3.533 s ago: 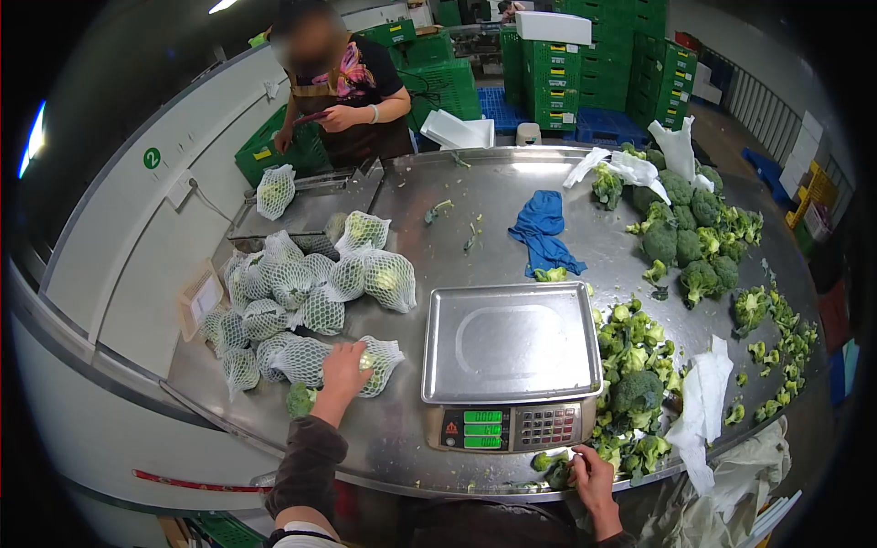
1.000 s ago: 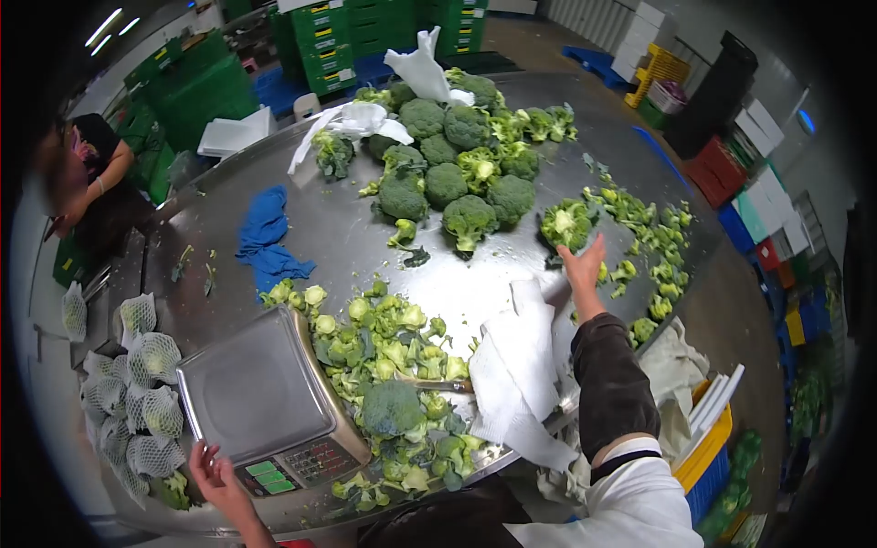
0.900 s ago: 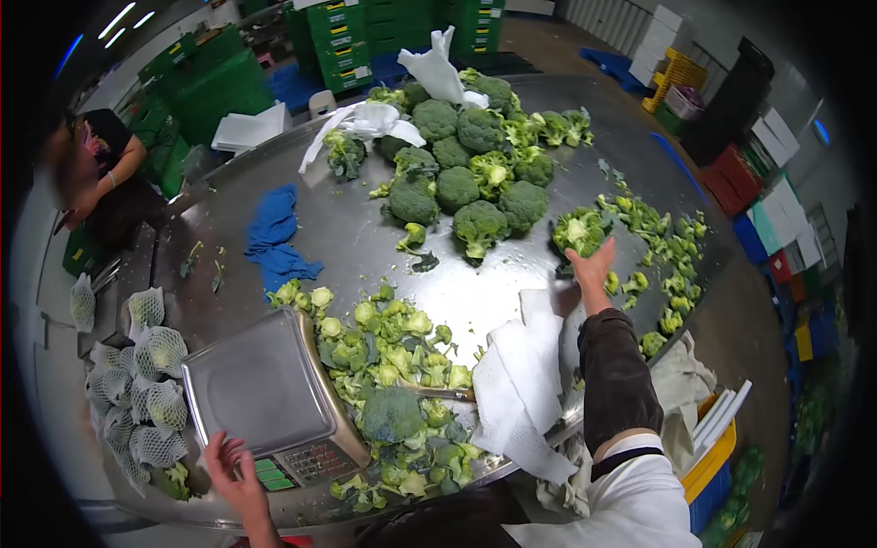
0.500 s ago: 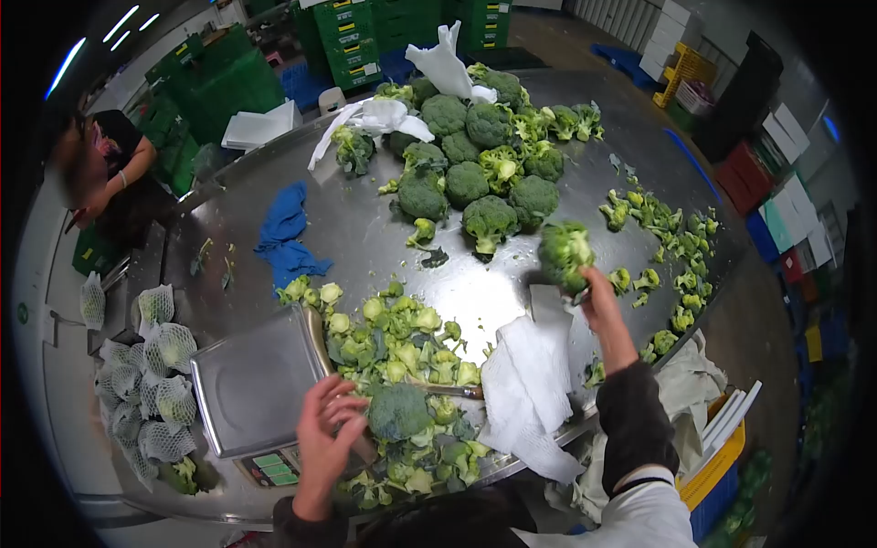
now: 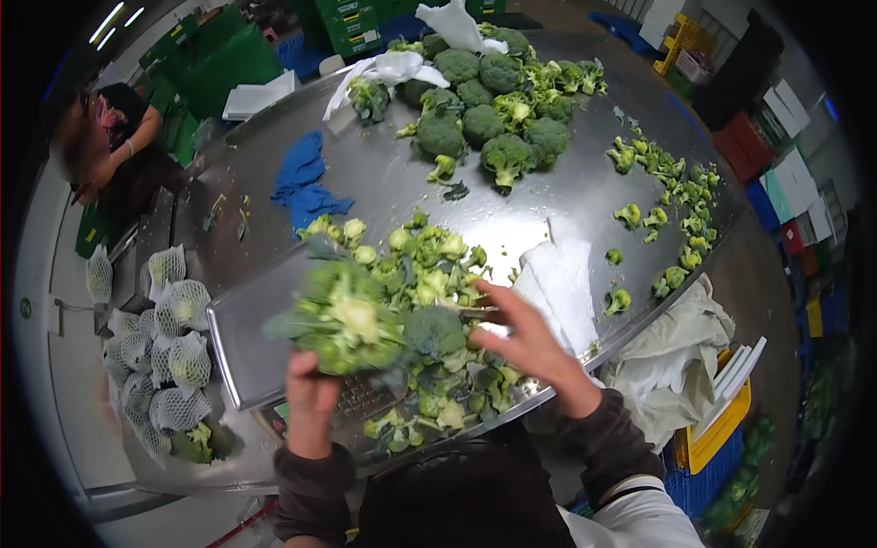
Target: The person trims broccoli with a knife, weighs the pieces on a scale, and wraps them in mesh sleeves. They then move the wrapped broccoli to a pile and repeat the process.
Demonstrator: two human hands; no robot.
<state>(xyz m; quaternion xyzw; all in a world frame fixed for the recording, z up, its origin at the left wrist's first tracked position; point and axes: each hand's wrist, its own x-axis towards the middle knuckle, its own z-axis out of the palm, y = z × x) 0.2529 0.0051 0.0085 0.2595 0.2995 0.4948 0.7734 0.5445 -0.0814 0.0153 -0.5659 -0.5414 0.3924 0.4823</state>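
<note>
My left hand [image 5: 312, 388] holds a broccoli head [image 5: 352, 315], its pale cut stem facing up, over the metal scale plate [image 5: 251, 320]. The head is blurred by motion. My right hand [image 5: 530, 340], its fingers apart and nothing in them, is over the right side of a heap of cut stems and leaves [image 5: 425, 260]. Between the hands another broccoli head [image 5: 433, 331] rests on that heap. Right of my right hand lies a white cloth [image 5: 559, 283] on the steel table [image 5: 384, 183].
Netted broccoli [image 5: 178, 361] lies at the left. A broccoli pile [image 5: 489, 110] and a blue cloth [image 5: 306, 183] are farther back. Small florets [image 5: 676, 196] line the right edge. A person [image 5: 119, 137] stands at the far left.
My right hand has moved left and no longer holds a broccoli head. My left hand now has a head in it, raised over the scale. The view has shifted.
</note>
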